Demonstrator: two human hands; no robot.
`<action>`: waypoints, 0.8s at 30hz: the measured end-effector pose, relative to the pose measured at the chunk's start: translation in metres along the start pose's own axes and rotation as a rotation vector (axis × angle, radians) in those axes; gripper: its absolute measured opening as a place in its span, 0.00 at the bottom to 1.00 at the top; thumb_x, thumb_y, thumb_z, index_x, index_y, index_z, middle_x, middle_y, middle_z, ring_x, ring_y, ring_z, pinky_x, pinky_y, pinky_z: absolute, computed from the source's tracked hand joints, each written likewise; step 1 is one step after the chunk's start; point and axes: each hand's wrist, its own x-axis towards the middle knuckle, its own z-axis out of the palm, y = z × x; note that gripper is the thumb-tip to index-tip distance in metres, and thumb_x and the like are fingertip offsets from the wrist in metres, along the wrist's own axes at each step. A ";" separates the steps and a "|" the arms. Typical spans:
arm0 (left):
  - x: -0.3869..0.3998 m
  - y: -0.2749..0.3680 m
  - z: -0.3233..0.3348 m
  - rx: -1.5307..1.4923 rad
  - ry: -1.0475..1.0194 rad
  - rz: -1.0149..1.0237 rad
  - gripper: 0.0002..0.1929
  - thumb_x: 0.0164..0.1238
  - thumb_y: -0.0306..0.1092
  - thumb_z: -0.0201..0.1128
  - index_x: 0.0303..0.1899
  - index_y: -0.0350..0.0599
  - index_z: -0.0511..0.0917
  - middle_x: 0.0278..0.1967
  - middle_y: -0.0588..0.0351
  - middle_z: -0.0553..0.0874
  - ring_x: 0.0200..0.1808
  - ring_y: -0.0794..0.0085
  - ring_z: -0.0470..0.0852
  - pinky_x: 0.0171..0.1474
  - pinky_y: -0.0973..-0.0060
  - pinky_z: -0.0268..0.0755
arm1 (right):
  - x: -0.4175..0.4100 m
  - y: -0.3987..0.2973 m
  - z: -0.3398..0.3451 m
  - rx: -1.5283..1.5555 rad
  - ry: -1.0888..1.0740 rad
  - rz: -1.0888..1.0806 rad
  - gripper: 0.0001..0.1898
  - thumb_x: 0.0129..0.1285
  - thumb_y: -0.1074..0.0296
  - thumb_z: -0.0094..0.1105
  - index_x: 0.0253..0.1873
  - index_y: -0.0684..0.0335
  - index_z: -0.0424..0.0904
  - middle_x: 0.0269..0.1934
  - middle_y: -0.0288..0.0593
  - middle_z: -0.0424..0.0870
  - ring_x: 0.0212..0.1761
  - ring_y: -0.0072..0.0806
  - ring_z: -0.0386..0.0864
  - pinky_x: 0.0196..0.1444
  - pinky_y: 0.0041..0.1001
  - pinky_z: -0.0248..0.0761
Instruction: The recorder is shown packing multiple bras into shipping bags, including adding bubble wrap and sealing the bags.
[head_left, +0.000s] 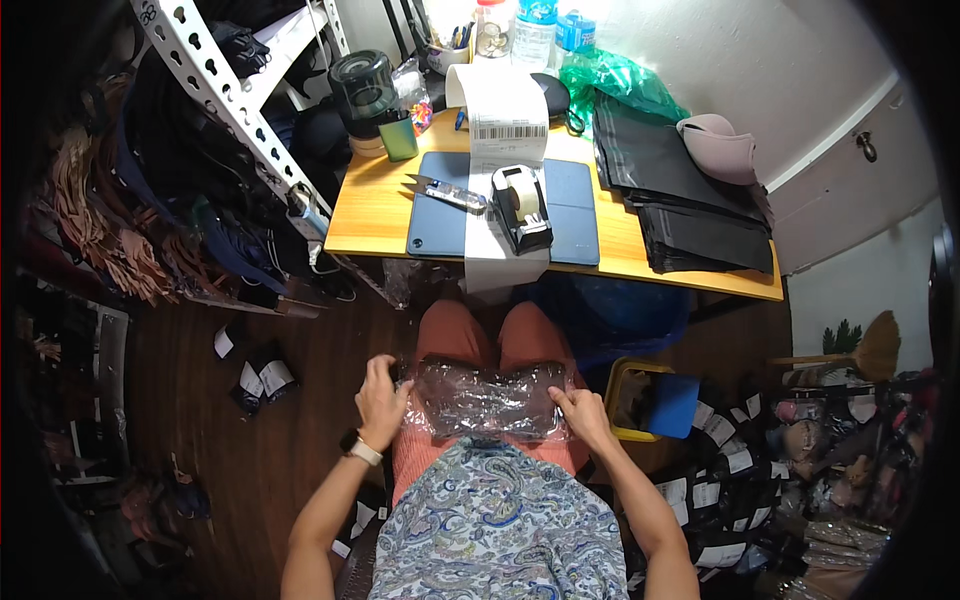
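Observation:
A clear plastic bag with something dark inside (491, 399) lies stretched across my lap. My left hand (384, 405) grips its left end, thumb on the film, with a watch on that wrist. At the right end, my right hand (583, 412) pinches the plastic between thumb and fingers. In front of my knees, the wooden desk (367, 217) bears a tape dispenser (523, 210), thread snips (450, 193) and a strip of printed labels (510, 135) over a dark blue flat case (574, 210). What exactly the bag contains is hard to tell through the glare.
Black mailing bags (701, 232) and a pink cap (718, 148) lie on the desk's right side. A yellow bin (621, 375) stands right of my knees, near many labelled black parcels (705, 495). A white metal shelf (225, 97) rises at left; small parcels (264, 379) lie on the floor.

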 end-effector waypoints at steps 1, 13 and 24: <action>-0.002 0.010 0.005 0.098 0.345 0.263 0.10 0.61 0.36 0.61 0.39 0.43 0.76 0.46 0.47 0.81 0.48 0.55 0.78 0.48 0.69 0.72 | -0.003 -0.005 -0.001 -0.067 -0.044 0.057 0.29 0.61 0.43 0.54 0.25 0.71 0.79 0.20 0.62 0.77 0.29 0.55 0.80 0.33 0.43 0.71; -0.043 0.100 0.081 0.091 -0.127 0.936 0.29 0.68 0.56 0.47 0.65 0.51 0.64 0.57 0.43 0.74 0.59 0.52 0.71 0.63 0.56 0.59 | 0.052 -0.056 -0.046 0.972 0.423 -0.162 0.16 0.66 0.69 0.55 0.58 0.61 0.72 0.33 0.28 0.74 0.28 0.11 0.68 0.27 0.13 0.63; -0.039 0.095 0.084 0.115 -0.093 0.921 0.29 0.67 0.57 0.48 0.64 0.53 0.65 0.58 0.42 0.73 0.59 0.50 0.71 0.63 0.55 0.60 | 0.090 -0.097 -0.021 1.123 0.574 -0.178 0.13 0.58 0.61 0.67 0.35 0.61 0.73 0.27 0.35 0.80 0.25 0.14 0.75 0.22 0.14 0.64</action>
